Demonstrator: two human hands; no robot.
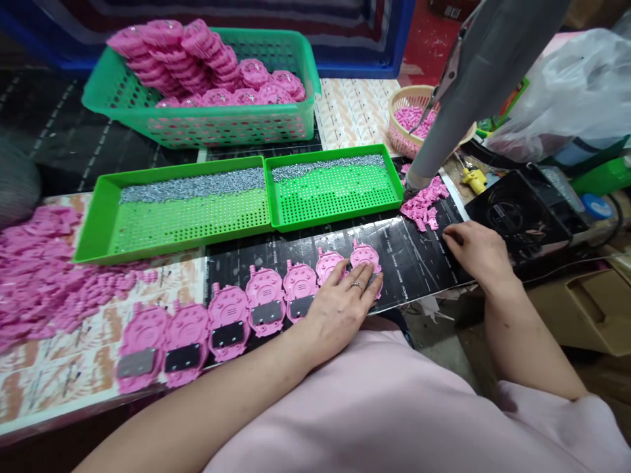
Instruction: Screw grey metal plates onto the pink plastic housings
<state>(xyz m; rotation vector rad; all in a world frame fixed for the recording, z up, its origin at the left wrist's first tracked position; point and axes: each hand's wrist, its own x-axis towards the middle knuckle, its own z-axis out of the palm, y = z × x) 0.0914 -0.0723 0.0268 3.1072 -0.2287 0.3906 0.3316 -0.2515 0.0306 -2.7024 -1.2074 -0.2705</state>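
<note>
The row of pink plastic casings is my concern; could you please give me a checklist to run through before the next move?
1. Pink plastic casings lined up: ok, seven in one row.
2. Left hand clear of them: not ok, its fingers lie over the two rightmost.
3. Rectangular grey or black plates on every casing: cannot tell; the five leftmost show one, the hand hides part of the rest.
4. Right hand empty: cannot tell, its fingertips are curled inward.
5. Green perforated plastic trays supplied with small silvery metal pieces: ok, both hold some.
</note>
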